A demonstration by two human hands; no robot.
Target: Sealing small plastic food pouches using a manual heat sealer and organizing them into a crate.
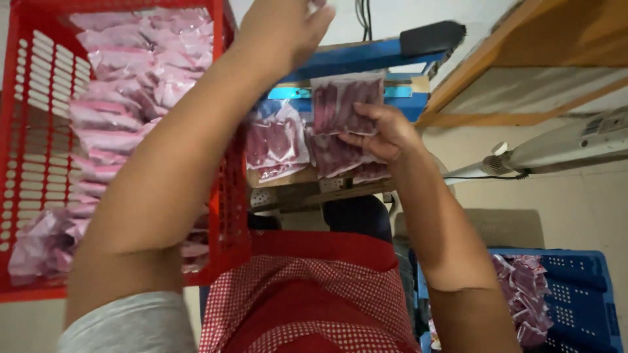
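The right hand (386,134) is pinching a limp, slippery-looking clear pouch of dark red pieces (345,103) by its lower edge above the wooden shelf (288,180), while the left hand (284,29) is reaching up, its grip impossible to tell.

— How's the light?

— Soft and even, indoor, fairly bright; no hard shadows, only a dim patch under the counter (307,189).

— Any glare?

— A mild sheen on the clear packets in the red crate (226,196).

— Sharpness?

— Soft overall. The left hand (284,29) at the top is smeared by motion, and the near forearms are blurry. Straight lines bow toward the frame's borders.
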